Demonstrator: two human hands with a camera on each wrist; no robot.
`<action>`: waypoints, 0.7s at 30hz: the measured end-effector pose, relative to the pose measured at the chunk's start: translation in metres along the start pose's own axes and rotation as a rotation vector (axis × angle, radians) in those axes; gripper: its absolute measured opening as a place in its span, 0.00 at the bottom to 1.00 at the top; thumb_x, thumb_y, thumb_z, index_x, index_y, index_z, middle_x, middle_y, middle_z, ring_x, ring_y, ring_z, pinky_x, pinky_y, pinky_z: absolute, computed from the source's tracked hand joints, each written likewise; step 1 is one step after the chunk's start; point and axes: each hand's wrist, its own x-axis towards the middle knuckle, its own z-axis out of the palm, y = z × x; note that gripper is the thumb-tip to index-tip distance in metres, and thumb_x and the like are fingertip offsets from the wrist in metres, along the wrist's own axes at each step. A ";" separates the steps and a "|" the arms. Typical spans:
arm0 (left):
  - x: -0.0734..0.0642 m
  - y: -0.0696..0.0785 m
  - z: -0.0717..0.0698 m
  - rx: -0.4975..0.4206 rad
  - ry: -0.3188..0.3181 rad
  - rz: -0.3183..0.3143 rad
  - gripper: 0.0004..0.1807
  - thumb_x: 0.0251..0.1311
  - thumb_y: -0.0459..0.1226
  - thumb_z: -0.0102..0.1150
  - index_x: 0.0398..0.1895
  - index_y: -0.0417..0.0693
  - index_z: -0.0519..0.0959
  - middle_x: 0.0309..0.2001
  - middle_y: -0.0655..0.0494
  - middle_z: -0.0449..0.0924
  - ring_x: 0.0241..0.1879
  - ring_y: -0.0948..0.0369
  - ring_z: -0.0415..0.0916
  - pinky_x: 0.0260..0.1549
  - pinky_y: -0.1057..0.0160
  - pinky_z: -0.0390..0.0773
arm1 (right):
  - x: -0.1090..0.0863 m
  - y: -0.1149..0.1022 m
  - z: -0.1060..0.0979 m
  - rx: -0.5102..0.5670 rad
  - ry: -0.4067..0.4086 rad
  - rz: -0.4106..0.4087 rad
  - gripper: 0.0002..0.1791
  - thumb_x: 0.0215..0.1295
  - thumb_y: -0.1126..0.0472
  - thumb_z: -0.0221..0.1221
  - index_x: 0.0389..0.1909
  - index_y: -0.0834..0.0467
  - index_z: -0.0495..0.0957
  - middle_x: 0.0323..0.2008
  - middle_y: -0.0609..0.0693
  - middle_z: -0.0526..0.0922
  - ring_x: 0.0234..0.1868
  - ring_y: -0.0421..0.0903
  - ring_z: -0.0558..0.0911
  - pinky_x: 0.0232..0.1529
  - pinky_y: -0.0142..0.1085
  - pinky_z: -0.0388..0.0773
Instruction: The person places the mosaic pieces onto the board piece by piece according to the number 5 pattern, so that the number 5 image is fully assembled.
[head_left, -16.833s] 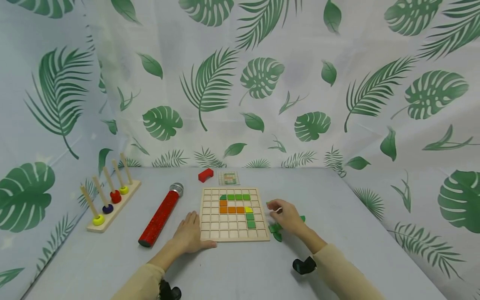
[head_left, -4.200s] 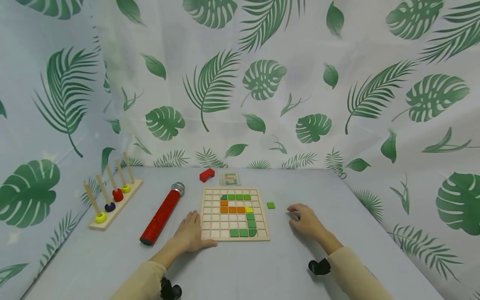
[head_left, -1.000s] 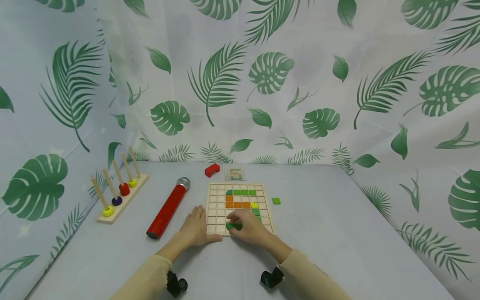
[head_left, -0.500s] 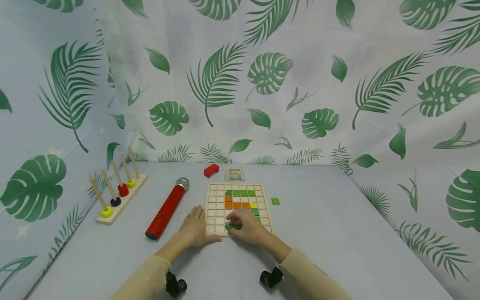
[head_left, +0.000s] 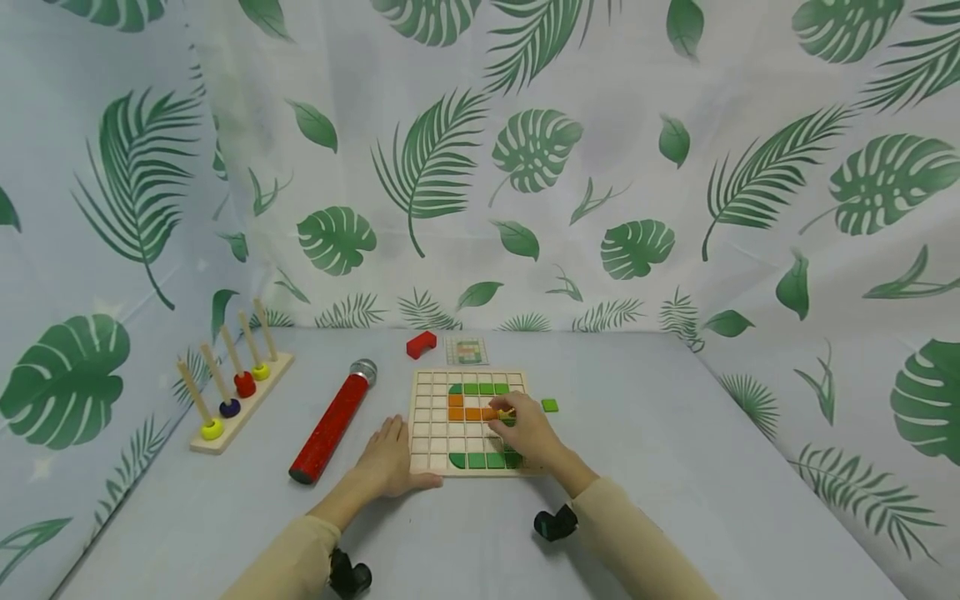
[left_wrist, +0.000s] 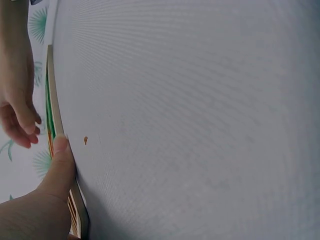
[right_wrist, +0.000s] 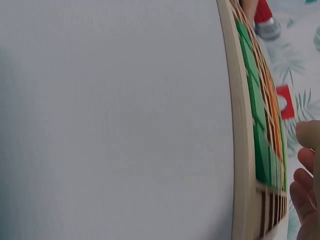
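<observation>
A wooden grid board point(head_left: 431, 433) lies flat, holding green, orange and yellow tiles. My left hand point(head_left: 386, 467) rests at its left side with straight fingers; in the left wrist view the thumb point(left_wrist: 61, 160) touches the front edge. Over the board's right part hovers my right hand point(head_left: 528, 433), fingers loosely bent, with nothing visible between them. It partly hides the yellow tile and the green tiles below it. A rounded green tile point(head_left: 457, 460) begins the front row of green tiles point(head_left: 486, 461). One loose square green tile point(head_left: 550, 406) lies right of the board.
Behind the board are a small pattern card point(head_left: 467, 351) and a red block point(head_left: 422, 344). To the left lie a red microphone point(head_left: 330, 429) and a peg stand point(head_left: 247, 400) with coloured rings. Leaf-printed cloth point(head_left: 517, 233) backs the table.
Loose green tiles from the right have joined the board's front row; one remains beside it. Within the last half second my right hand left the rounded green tile, moving right and away from me.
</observation>
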 end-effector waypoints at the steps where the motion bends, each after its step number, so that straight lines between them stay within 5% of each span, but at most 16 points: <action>1: 0.000 0.000 0.000 -0.003 0.003 0.000 0.62 0.42 0.63 0.67 0.66 0.23 0.53 0.67 0.30 0.52 0.68 0.39 0.48 0.65 0.43 0.52 | 0.000 0.004 -0.002 0.005 0.012 0.016 0.15 0.58 0.65 0.64 0.47 0.63 0.78 0.43 0.51 0.79 0.46 0.47 0.77 0.48 0.40 0.77; 7: -0.001 -0.001 0.001 -0.014 0.015 0.000 0.62 0.41 0.62 0.68 0.65 0.23 0.54 0.67 0.29 0.52 0.68 0.39 0.48 0.64 0.42 0.53 | 0.001 0.026 -0.018 -0.040 0.088 0.055 0.15 0.56 0.71 0.63 0.46 0.64 0.78 0.44 0.54 0.79 0.48 0.51 0.76 0.48 0.44 0.76; 21: -0.002 0.001 -0.001 -0.017 0.009 0.006 0.62 0.42 0.62 0.68 0.66 0.23 0.53 0.67 0.29 0.52 0.68 0.39 0.48 0.64 0.42 0.53 | -0.010 0.069 -0.046 -0.201 0.088 0.171 0.24 0.51 0.74 0.60 0.53 0.66 0.74 0.53 0.63 0.74 0.56 0.62 0.69 0.56 0.54 0.67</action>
